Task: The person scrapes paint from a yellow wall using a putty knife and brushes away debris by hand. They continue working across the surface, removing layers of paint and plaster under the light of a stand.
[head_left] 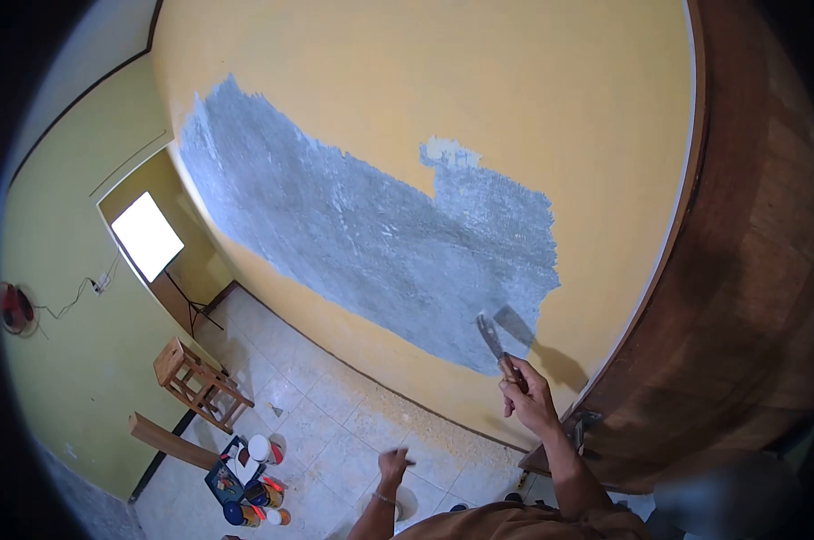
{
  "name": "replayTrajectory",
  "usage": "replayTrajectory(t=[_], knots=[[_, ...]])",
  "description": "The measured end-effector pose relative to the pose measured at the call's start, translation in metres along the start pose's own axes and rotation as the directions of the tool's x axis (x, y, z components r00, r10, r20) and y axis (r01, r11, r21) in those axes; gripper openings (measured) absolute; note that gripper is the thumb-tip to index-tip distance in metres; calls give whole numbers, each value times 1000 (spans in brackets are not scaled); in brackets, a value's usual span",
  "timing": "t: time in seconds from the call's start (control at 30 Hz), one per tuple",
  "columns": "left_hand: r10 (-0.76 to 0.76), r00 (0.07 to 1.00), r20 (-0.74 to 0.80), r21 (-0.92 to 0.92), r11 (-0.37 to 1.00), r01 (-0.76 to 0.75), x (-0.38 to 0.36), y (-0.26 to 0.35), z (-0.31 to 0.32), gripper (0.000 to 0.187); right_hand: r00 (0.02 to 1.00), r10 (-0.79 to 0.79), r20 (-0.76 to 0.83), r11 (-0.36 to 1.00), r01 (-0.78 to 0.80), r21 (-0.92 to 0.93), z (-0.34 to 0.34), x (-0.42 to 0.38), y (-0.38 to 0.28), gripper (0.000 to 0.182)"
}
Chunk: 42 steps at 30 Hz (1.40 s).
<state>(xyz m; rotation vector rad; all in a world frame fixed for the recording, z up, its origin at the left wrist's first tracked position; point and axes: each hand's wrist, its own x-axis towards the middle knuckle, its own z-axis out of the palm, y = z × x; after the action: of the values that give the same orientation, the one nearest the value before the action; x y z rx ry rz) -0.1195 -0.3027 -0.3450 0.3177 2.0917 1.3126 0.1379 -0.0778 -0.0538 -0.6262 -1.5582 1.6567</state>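
My right hand (531, 401) is closed around the wooden handle of a scraper (491, 337). Its metal blade points up and left at the lower right part of a grey patch (335, 216) on the yellow wall (587, 108). The scraper's shadow falls on the wall just right of it. Lower down, my left hand (394, 463) hangs over the tiled floor, fingers loosely bent and slightly apart, with nothing seen in it. Ragged paint edges border the grey patch, and a paler spot shows at its upper right.
Pale flakes (407, 416) litter the floor along the wall. A wooden stool (200, 382), a plank (175, 443) and a dark tray (216, 486) with several jars (261, 448) stand at lower left. A lit lamp (148, 236) is in the doorway; a brown wooden panel (740, 270) rises at right.
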Motion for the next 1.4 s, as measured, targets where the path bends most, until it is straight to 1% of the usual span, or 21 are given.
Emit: replayTrajectory(t=[0.07,0.1,0.13,0.2,0.27,0.33,0.37,0.43,0.6,0.7,0.73,0.8,0.87,0.9,0.93,1.03,1.13,1.23,1.27,1.33,1.4], knots=[[243,969,33,151,958,-245,-10,112,24,37,1000,-13,-17,1000,13,-10,-5,0,-4,46],[472,880,51,41,880,-474,-14,150,37,37,999,-34,-42,999,32,-25,-8,0,-5,46],[621,779,86,142,767,-626,-19,189,46,35,996,-53,-67,998,50,-38,-11,1,-5,47],[812,579,70,149,565,-811,-42,262,64,38,995,-68,-73,997,66,-39,-14,0,-12,45],[965,258,40,372,226,-900,-80,323,75,49,993,-87,-82,996,84,-36,-15,-2,-26,43],[991,110,76,358,76,-931,-98,361,86,63,977,-101,-187,992,86,-88,-7,-5,-49,37],[991,110,73,358,76,-930,-103,375,92,63,977,-103,-185,992,88,-90,-4,-3,-55,37],[991,-6,134,428,-64,-902,-108,398,106,71,972,-158,-173,979,132,-155,-2,3,-66,32],[994,-14,105,459,-61,-886,-104,447,127,75,889,-430,-159,861,351,-369,4,33,-99,29],[994,-101,36,396,-107,-912,-114,486,128,76,696,-706,-128,633,540,-555,7,50,-122,24],[995,-97,31,395,-101,-913,-109,497,131,76,699,-705,-123,631,539,-558,7,60,-129,24],[986,-162,-30,465,-130,-876,-100,520,138,77,576,-813,-84,474,572,-669,8,84,-144,21],[987,-106,-119,515,-30,-857,-86,545,131,76,516,-856,-28,404,633,-660,20,116,-159,20],[992,-31,-120,459,28,-888,-91,557,119,74,511,-859,1,366,617,-697,29,124,-168,21],[992,-33,-121,456,26,-889,-91,557,119,74,510,-860,1,364,616,-699,33,120,-172,21],[992,-96,-86,388,-56,-920,-86,540,121,70,502,-864,-32,367,586,-722,40,105,-168,22],[978,-207,-27,530,-161,-833,-73,541,127,69,519,-853,-49,395,582,-711,31,107,-151,23],[986,-148,-79,498,-89,-863,-84,582,96,65,529,-848,-31,409,616,-673,47,138,-180,21],[994,-79,-76,470,-34,-882,-88,588,89,64,543,-839,-23,433,642,-633,54,140,-189,20],[997,-61,-50,431,-34,-902,-86,583,85,67,533,-846,7,380,613,-692,59,130,-190,19],[990,-133,-35,429,-105,-897,-78,559,97,68,493,-870,26,297,565,-770,56,117,-173,19]])
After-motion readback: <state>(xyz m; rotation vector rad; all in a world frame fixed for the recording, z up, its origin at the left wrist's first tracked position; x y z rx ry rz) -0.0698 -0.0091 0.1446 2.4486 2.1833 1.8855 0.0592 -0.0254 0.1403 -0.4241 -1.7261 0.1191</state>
